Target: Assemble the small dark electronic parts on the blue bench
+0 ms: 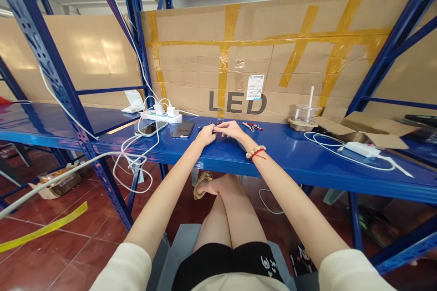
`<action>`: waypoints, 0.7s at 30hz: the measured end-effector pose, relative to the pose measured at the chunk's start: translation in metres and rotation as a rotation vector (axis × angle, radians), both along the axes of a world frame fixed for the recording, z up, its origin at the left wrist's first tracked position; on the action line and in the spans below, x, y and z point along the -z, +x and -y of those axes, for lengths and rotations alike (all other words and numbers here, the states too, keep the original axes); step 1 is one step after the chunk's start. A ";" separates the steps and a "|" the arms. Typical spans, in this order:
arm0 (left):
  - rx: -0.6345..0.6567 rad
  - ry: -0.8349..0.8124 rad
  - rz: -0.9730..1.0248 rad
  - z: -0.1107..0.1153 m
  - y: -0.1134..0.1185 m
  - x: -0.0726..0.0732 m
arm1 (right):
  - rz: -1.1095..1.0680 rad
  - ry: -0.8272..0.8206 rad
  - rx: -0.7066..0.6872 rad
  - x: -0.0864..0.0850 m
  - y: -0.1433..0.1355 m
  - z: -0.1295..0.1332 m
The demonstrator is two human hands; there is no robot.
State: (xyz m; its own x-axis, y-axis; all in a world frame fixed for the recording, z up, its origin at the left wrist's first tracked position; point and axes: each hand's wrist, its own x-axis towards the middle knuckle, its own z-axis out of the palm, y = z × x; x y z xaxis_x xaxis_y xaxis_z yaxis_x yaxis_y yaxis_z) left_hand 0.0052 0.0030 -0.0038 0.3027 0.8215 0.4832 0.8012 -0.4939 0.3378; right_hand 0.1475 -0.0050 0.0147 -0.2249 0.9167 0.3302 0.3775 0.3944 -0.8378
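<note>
My left hand point(206, 135) rests on the blue shelf top point(273, 150), its fingers curled closed around something small and dark that they mostly hide. Against its fingertips, my right hand point(232, 130) comes in from the right with bent fingers pressed together; what they grip is too small to name. Just beyond the right hand lie a small silvery metal item point(248, 127) and a slim red item point(255, 126). Left of my left hand is a dark phone point(183, 130), lying flat. Tiny pieces sit behind the hands, too small to identify.
A white power strip point(162, 117) with plugged-in chargers and looped white cables stands at the left, beside another phone point(155, 128). To the right are a plastic cup with straw point(305, 113), a white adapter point(362, 149) and an open carton point(365, 127). A large cardboard panel point(191, 68) closes the back.
</note>
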 end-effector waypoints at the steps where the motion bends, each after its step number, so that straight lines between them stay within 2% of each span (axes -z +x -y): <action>1: -0.002 0.002 -0.005 0.000 0.000 0.000 | 0.003 0.000 -0.008 0.000 0.000 0.000; 12: 0.037 -0.008 -0.035 -0.001 0.001 0.001 | 0.156 0.011 0.147 0.003 0.002 -0.007; 21: 0.058 0.008 -0.065 -0.004 0.001 0.002 | 0.124 -0.053 0.192 0.003 0.001 -0.008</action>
State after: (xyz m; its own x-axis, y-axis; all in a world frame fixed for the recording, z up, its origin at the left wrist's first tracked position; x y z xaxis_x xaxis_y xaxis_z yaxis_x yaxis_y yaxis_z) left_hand 0.0060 0.0071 -0.0057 0.3808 0.7977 0.4677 0.7914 -0.5427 0.2814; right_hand 0.1486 0.0031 0.0112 -0.0802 0.9620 0.2611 0.5429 0.2618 -0.7980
